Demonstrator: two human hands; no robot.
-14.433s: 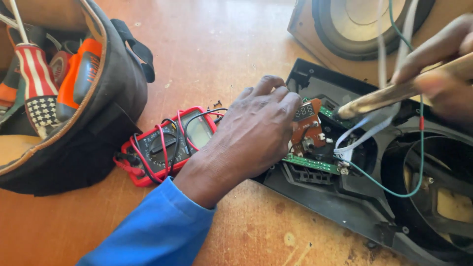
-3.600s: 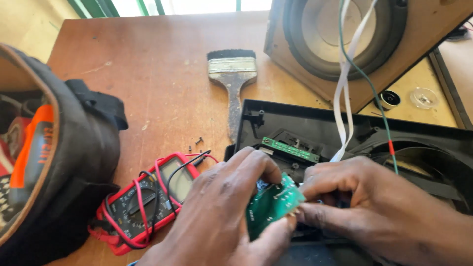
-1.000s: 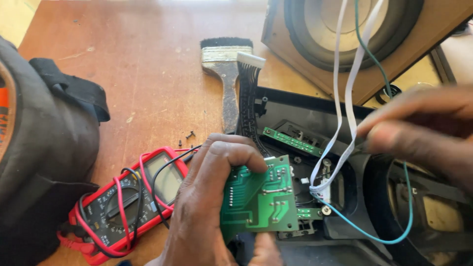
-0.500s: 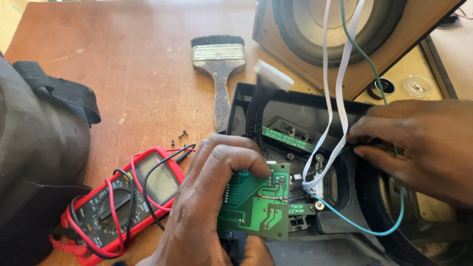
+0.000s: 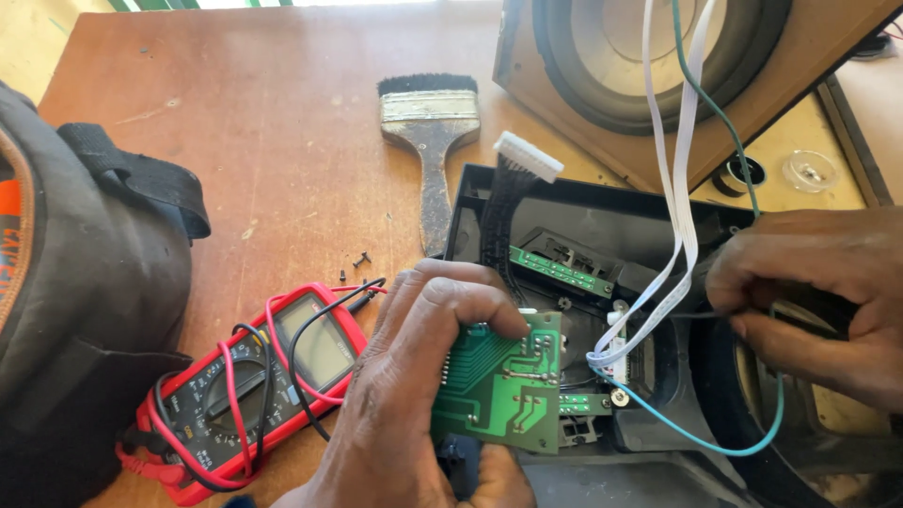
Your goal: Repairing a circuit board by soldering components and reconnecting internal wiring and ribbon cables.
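Observation:
My left hand grips a green circuit board, tilted up with its solder side toward me, over the open black plastic housing. My right hand is closed at the housing's right side, fingertips pinching by the white ribbon cable and a blue-green wire; what it pinches is hidden. A second narrow green board sits inside the housing. A black ribbon with a white connector rises from the housing's back edge.
A red multimeter wrapped in its leads lies left of my left hand. A dark tool bag fills the left edge. A paintbrush lies on the wooden table, small screws nearby. A wooden speaker box stands behind.
My left hand has kept hold of the green board, turning it slightly. My right hand has stayed at the housing's right side and curled tighter by the white cable.

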